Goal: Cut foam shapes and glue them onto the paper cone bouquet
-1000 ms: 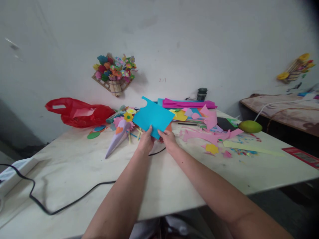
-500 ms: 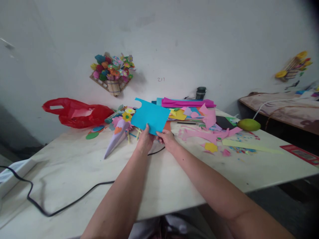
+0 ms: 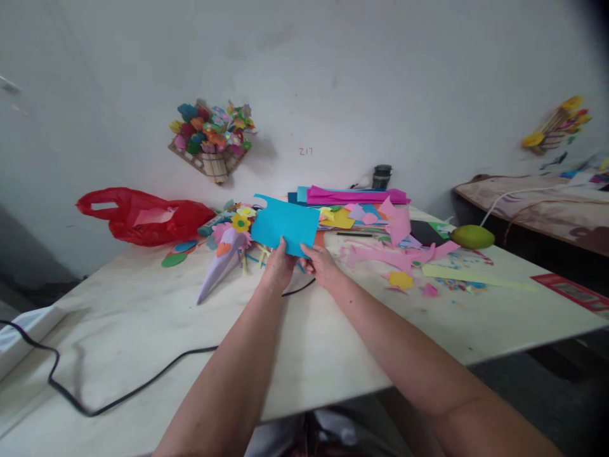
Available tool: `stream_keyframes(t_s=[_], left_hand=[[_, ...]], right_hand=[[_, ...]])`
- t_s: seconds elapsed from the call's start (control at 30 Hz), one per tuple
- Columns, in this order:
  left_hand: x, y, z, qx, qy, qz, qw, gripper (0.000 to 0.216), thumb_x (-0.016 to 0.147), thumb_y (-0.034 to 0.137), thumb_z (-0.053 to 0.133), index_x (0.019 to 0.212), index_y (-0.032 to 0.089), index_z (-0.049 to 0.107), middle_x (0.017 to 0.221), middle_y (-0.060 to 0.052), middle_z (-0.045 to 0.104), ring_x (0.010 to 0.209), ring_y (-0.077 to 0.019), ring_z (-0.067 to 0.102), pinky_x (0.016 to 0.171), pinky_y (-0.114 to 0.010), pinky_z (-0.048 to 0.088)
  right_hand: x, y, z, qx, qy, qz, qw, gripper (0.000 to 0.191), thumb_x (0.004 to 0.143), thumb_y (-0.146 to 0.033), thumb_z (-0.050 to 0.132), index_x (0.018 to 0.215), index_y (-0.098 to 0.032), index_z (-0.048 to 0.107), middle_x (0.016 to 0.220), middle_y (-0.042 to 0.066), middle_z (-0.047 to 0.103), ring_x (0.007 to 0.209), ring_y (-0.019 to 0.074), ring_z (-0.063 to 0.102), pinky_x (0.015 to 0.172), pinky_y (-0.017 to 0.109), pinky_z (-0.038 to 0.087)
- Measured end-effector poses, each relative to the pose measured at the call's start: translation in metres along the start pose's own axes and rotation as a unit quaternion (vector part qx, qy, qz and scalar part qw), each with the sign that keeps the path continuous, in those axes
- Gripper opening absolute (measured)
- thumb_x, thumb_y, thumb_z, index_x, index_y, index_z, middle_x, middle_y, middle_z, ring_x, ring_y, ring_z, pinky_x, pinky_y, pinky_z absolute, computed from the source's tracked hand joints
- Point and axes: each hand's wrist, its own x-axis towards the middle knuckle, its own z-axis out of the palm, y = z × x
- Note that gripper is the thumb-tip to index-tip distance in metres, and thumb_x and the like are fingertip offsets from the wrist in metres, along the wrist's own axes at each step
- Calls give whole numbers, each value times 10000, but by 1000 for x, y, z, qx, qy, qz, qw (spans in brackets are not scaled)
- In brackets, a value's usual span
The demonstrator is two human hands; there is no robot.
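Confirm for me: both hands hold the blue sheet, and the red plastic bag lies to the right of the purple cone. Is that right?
Not quite: the head view shows the red plastic bag to the left of the purple cone. Both hands, left and right, do hold the blue sheet.

Mid-frame, the blue paper (image 3: 287, 223) has turned counterclockwise: its lower edge, steeply slanted a second ago, now runs nearly level, its notched top corner lower and further left.
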Motion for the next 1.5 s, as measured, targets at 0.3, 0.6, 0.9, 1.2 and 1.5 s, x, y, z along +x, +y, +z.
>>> stream_keyframes(t_s=[0.3, 0.6, 0.9, 1.2, 1.5], left_hand=[[-6, 9, 5, -31, -3, 32, 999, 305, 605, 176, 779, 879, 194, 647, 882, -31, 701, 814, -174, 648, 772, -316, 493], [-5, 7, 6, 27, 48, 38, 998, 338, 574, 255, 843, 798, 160, 608, 775, -20, 672, 697, -129, 636, 617, -232, 480], [-6, 9, 6, 72, 97, 43, 992, 441, 541, 398, 840, 810, 162, 582, 695, 1, 661, 566, -124, 611, 441, -196, 436], [0, 6, 2, 38, 139, 91, 985, 391, 542, 386, 835, 797, 164, 639, 759, -19, 684, 673, -139, 635, 582, -233, 491], [6, 5, -4, 30, 187, 107, 976, 268, 657, 364, 771, 779, 168, 633, 733, -3, 667, 655, -118, 622, 606, -218, 483]], right_hand=[[1, -10, -8, 71, -14, 46, 996, 350, 645, -339, 684, 516, -207, 387, 349, -79, 360, 319, 44, 210, 344, 209, 148], [0, -20, -10, 107, -11, 108, 988, 325, 710, -230, 611, 504, -202, 362, 348, -93, 290, 329, 40, 149, 338, 192, 147], [-3, -15, -7, 41, -22, 79, 996, 262, 655, -289, 687, 585, -187, 457, 381, -72, 436, 318, 33, 243, 343, 191, 140], [-4, -16, -8, 42, -41, 86, 995, 312, 659, -433, 692, 655, -191, 496, 416, -55, 505, 314, 45, 304, 329, 190, 220], [-4, -15, -7, -70, 44, -63, 995, 566, 520, -477, 807, 835, -234, 404, 528, -72, 595, 382, 118, 527, 378, 228, 410]])
